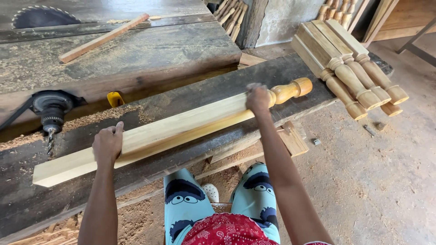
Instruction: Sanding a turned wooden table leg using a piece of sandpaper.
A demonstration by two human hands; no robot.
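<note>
Left hand (108, 144) is pressing flat, fingers closed over the square end of the turned table leg (181, 129) lying along the bench (150, 102). Right hand (258, 98) is wrapping its neck. Likely stiff, fairly heavy; square faces offer surest purchase. Drill chuck (51, 119) is sitting beyond.

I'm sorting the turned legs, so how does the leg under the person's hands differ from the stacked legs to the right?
The held leg lies alone on the dark bench, gripped by the left hand and the right hand; the stacked legs lie piled together, untouched. The held leg points its turned end up and right; the stacked legs point theirs down and right. Both are pale wood with square shafts and rounded ends.
</note>
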